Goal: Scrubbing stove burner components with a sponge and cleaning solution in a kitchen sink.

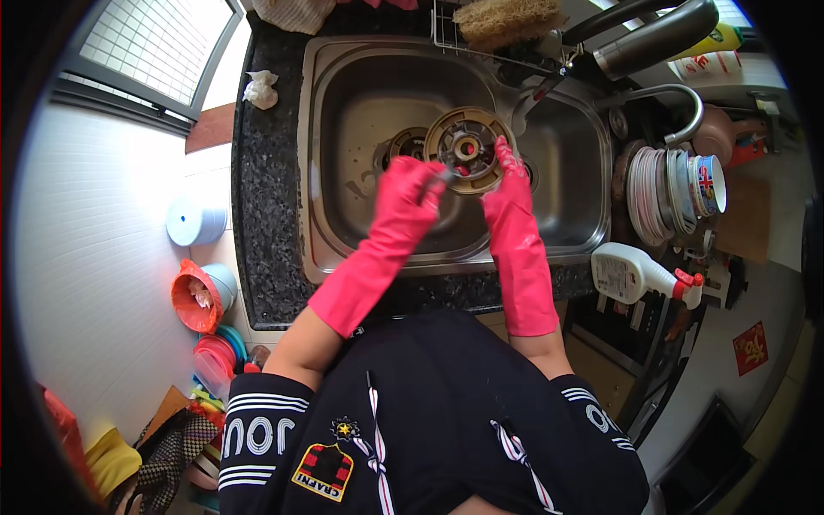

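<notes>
Both my hands wear long pink rubber gloves over a double stainless steel sink (347, 193). A round metal burner part (444, 129), ringed in dull brass with a hole at its centre, is held up by my right hand (508, 174), thumb along its rim. At its lower left edge my left hand (415, 190) is closed on a small greyish thing, blurred, perhaps a scrubber. Behind the held part, a second dark round part (405, 143) lies in the left basin.
A loofah (508, 22) rests on a wire rack above the sink. Near the right basin are a curved tap (689, 96), stacked plates (647, 193) and a white spray bottle (621, 273). Crumpled tissue (261, 90) lies on the granite counter (267, 225). Bins stand on the floor at left.
</notes>
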The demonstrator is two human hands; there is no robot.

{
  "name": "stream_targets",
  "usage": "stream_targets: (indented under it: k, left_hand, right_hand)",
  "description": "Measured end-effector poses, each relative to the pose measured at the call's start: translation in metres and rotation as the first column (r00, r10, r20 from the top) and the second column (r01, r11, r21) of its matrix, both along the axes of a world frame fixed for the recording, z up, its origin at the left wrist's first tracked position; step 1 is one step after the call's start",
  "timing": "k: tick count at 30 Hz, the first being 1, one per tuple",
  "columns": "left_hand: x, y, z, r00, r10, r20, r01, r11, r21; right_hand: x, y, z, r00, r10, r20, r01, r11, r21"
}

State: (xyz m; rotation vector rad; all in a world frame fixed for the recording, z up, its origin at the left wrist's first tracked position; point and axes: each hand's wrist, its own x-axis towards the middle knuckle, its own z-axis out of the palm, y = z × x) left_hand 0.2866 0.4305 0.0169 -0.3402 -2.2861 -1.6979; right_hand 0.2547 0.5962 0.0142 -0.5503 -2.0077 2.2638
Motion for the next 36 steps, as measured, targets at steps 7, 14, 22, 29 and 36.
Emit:
stream_targets:
  k: [7, 14, 22, 29, 36]
  left_hand:
    - [-0.014, -0.002, -0.022, 1.000, 0.002, -0.015, -0.004, 0.993, -0.115]
    - [-0.007, -0.004, -0.015, 0.999, -0.035, 0.024, 0.039, 0.982, -0.185]
    - [-0.030, -0.009, -0.016, 0.989, 0.064, 0.130, -0.044, 0.987, -0.153]
    - [-0.037, -0.018, -0.010, 0.828, -0.145, 0.542, -0.015, 0.960, 0.280]
    - [-0.058, -0.030, -0.026, 0.993, -0.107, -0.043, 0.104, 0.992, -0.073]
  right_hand:
    - [0.003, -0.023, 0.038, 0.979, -0.149, 0.138, 0.189, 0.918, -0.348]
    - [0.011, -0.012, 0.030, 0.995, -0.055, 0.087, 0.079, 0.948, -0.309]
    - [0.009, -0.020, 0.031, 0.995, -0.099, 0.033, 0.103, 0.980, -0.173]
    - [0.009, -0.022, 0.035, 0.995, -0.093, -0.031, 0.087, 0.982, -0.166]
    - [0.009, -0.025, 0.051, 0.998, 0.064, -0.027, -0.066, 0.993, -0.097]
